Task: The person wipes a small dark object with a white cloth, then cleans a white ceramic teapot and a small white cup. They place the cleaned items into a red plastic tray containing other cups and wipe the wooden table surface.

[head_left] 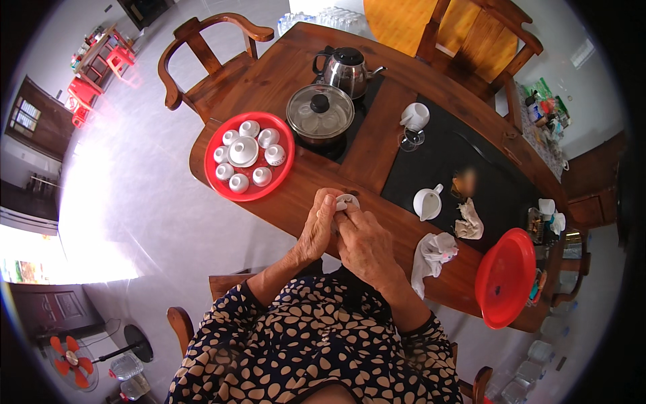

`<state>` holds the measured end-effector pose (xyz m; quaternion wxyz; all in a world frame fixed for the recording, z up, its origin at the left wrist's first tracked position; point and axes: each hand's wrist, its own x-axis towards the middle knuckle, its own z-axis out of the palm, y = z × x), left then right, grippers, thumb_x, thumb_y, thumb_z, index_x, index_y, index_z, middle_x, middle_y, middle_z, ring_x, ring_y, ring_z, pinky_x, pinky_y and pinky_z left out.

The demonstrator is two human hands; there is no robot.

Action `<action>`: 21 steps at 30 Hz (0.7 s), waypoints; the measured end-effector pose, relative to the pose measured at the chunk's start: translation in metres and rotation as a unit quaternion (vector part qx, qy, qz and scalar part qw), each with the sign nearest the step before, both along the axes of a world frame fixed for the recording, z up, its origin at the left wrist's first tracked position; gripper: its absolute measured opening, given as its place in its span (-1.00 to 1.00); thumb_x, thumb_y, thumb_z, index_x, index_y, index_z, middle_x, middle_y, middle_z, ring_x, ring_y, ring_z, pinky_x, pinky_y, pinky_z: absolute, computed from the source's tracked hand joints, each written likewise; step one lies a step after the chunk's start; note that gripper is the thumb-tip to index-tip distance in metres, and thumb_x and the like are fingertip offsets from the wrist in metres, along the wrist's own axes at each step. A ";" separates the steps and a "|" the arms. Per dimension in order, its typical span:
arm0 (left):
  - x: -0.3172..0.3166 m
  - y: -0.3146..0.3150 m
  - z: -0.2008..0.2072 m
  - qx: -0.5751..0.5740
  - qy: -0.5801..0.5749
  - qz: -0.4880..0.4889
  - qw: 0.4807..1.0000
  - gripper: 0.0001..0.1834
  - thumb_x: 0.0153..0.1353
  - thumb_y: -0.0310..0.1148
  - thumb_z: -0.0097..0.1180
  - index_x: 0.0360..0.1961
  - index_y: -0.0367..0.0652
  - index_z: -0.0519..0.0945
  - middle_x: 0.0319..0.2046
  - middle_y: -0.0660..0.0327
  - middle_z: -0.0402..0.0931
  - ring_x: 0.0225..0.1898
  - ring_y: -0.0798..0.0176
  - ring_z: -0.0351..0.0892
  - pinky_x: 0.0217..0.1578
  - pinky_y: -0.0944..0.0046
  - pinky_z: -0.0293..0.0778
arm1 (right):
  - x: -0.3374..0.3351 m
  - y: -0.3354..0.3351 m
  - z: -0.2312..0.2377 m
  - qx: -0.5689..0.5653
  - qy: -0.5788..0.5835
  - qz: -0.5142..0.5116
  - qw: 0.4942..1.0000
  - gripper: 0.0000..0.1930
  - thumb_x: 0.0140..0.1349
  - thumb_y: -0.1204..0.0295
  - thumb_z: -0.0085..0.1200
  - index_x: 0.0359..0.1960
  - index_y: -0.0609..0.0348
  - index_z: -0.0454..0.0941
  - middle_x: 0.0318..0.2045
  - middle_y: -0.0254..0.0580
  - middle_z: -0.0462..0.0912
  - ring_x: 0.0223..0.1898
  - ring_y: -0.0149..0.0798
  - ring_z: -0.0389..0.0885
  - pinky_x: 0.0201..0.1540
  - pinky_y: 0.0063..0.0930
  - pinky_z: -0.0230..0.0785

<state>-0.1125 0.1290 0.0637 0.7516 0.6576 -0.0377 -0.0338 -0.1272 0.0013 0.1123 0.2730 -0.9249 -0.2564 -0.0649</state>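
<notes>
Cup [348, 200], small and white, is grasped between my left hand [315, 225] and my right hand [367, 246] by the near edge of the wooden table [367, 168]; my fingers hide much of it. To my left, a red tray [285, 145] carries white cups [274, 155] around a lidded bowl [242, 151]. Near my right hand lies a crumpled white cloth [434, 257], and farther right stands a tilted red basin [496, 289].

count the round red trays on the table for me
2: the left tray, toward the left end of the table, holding white cups; the right tray, to the right of the crumpled white cloth.
</notes>
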 end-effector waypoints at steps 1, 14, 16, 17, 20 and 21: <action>-0.001 0.000 0.001 0.004 -0.001 0.007 1.000 -0.46 0.45 0.00 -0.52 -0.09 -0.24 0.38 -0.23 0.15 0.47 -0.20 0.33 0.44 -0.11 0.33 0.39 | 0.001 0.000 -0.004 0.026 0.012 0.008 1.000 -0.63 -0.08 0.60 0.14 -0.14 0.24 0.55 -0.14 -0.18 0.54 -0.27 -0.13 0.58 -0.30 -0.29 0.48; 0.005 0.009 -0.009 -0.015 0.030 0.010 0.999 -0.38 0.44 0.07 -0.58 -0.07 -0.26 0.39 -0.25 0.14 0.50 -0.22 0.33 0.47 -0.16 0.34 0.43 | 0.004 -0.030 -0.012 0.332 0.222 0.043 0.916 -0.73 0.08 0.50 0.11 -0.14 0.18 0.53 -0.27 -0.10 0.56 -0.23 -0.15 0.61 -0.18 -0.34 0.46; 0.007 0.005 -0.009 -0.052 0.033 0.015 0.998 -0.38 0.44 0.07 -0.58 -0.06 -0.26 0.39 -0.25 0.15 0.50 -0.21 0.35 0.47 -0.15 0.35 0.42 | 0.005 -0.033 -0.001 0.389 0.204 -0.083 0.894 -0.73 0.14 0.50 0.10 -0.09 0.15 0.54 -0.28 -0.13 0.57 -0.26 -0.23 0.61 -0.23 -0.38 0.47; 0.004 0.005 -0.005 -0.093 0.066 0.005 0.993 -0.40 0.44 0.07 -0.56 -0.06 -0.25 0.38 -0.24 0.17 0.49 -0.23 0.38 0.45 -0.17 0.36 0.41 | 0.007 -0.033 -0.003 0.360 0.143 -0.100 0.917 -0.73 0.12 0.51 0.11 -0.10 0.14 0.55 -0.28 -0.14 0.57 -0.26 -0.24 0.61 -0.24 -0.39 0.47; 0.003 0.001 -0.007 -0.066 0.036 0.022 0.997 -0.43 0.44 0.06 -0.52 -0.06 -0.24 0.36 -0.25 0.19 0.47 -0.25 0.38 0.44 -0.20 0.36 0.41 | 0.009 -0.024 0.000 0.288 -0.006 -0.066 0.955 -0.72 0.06 0.53 0.15 -0.13 0.13 0.57 -0.31 -0.14 0.57 -0.27 -0.21 0.62 -0.27 -0.40 0.47; 0.002 -0.001 -0.005 -0.035 0.015 0.030 0.999 -0.44 0.44 0.06 -0.50 -0.06 -0.24 0.36 -0.26 0.19 0.46 -0.25 0.38 0.44 -0.21 0.37 0.41 | 0.007 -0.019 -0.009 0.255 -0.015 -0.070 0.964 -0.72 0.03 0.53 0.17 -0.15 0.12 0.58 -0.32 -0.14 0.54 -0.31 -0.15 0.61 -0.30 -0.37 0.46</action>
